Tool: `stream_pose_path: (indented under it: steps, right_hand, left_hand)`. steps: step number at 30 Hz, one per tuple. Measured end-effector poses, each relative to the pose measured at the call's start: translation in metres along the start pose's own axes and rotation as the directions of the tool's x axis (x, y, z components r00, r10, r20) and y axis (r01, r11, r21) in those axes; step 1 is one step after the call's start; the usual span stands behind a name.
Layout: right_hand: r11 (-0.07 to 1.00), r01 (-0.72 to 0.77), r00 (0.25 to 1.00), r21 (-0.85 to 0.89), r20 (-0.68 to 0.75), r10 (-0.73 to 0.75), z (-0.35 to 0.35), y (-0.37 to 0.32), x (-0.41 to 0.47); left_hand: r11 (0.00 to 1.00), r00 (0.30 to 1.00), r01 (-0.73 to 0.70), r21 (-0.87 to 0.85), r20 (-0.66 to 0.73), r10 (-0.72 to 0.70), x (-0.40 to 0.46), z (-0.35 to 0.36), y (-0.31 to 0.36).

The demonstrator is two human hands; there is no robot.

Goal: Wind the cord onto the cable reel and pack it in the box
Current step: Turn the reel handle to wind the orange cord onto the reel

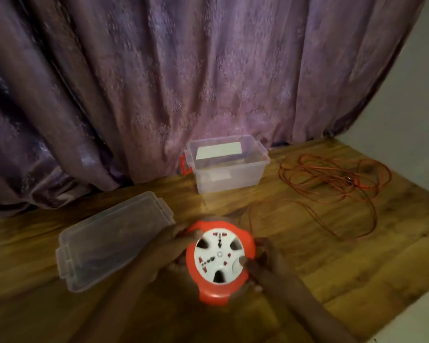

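Note:
An orange cable reel (219, 262) with a white socket face sits low in the middle of the wooden floor. My left hand (181, 237) grips its upper left rim. At its right side my right hand (259, 261) holds it, the thumb on the white face. A long orange cord (337, 179) lies in loose loops on the floor to the right, one strand running toward the reel. Behind the reel stands a clear plastic box (227, 167), uncovered, with an orange latch on its left end and a white card inside.
The box's clear lid (114, 240) lies flat on the floor left of the reel. A purple curtain (183, 82) hangs along the back. A pale wall (419, 120) closes the right side, and a pale edge cuts the lower right corner.

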State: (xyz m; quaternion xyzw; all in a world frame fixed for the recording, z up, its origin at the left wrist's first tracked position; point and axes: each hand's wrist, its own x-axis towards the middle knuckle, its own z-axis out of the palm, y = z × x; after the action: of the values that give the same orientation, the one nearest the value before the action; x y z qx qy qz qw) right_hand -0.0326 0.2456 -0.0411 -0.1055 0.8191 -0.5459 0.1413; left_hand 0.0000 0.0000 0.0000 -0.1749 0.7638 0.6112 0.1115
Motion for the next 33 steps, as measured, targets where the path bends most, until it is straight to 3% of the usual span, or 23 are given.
stream_pose_path:
  steps: [5, 12, 18, 20, 22, 24, 26, 30, 33]
  right_hand:
    - [0.983, 0.173, 0.967, -0.066, -0.181, -0.182, -0.007, 0.014, 0.010]
    - [0.959, 0.227, 0.910, -0.172, -0.312, -0.271, 0.009, 0.027, -0.021]
    - [0.874, 0.206, 0.850, -0.439, -0.362, -0.382, 0.030, -0.003, -0.061]
    - [0.772, 0.194, 0.807, -0.605, -0.349, -0.476, 0.038, -0.013, -0.072]
    - [0.580, 0.171, 0.725, -0.797, -0.296, -0.622, 0.047, -0.024, -0.082]
    - [0.357, 0.161, 0.655, -0.920, -0.171, -0.736, 0.057, -0.036, -0.090]
    - [0.206, 0.168, 0.631, -0.964, -0.055, -0.774, 0.066, -0.045, -0.092]
    - [0.076, 0.129, 0.655, -0.989, 0.027, -0.755, 0.079, -0.056, -0.088]
    - [0.091, 0.054, 0.613, -0.994, -0.039, -0.790, 0.083, -0.059, -0.082]
  left_hand:
    - [0.984, 0.984, -0.175, -0.034, 0.004, 0.176, 0.033, 0.012, 0.002]
    - [0.952, 0.948, -0.305, -0.028, 0.081, 0.306, 0.014, 0.018, -0.018]
    - [0.918, 0.918, -0.395, -0.042, 0.021, 0.396, -0.032, 0.005, -0.020]
    - [0.899, 0.900, -0.436, -0.032, -0.020, 0.436, -0.043, -0.001, -0.018]
    - [0.885, 0.884, -0.465, -0.010, -0.054, 0.464, -0.049, -0.007, -0.014]
    - [0.876, 0.874, -0.482, -0.006, -0.074, 0.481, -0.055, -0.012, -0.010]
    - [0.864, 0.861, -0.503, 0.018, -0.082, 0.503, -0.057, -0.016, -0.006]
    - [0.827, 0.823, -0.554, 0.095, -0.091, 0.561, -0.062, -0.020, 0.001]
    - [0.788, 0.781, -0.599, 0.145, -0.114, 0.614, -0.060, -0.019, 0.002]
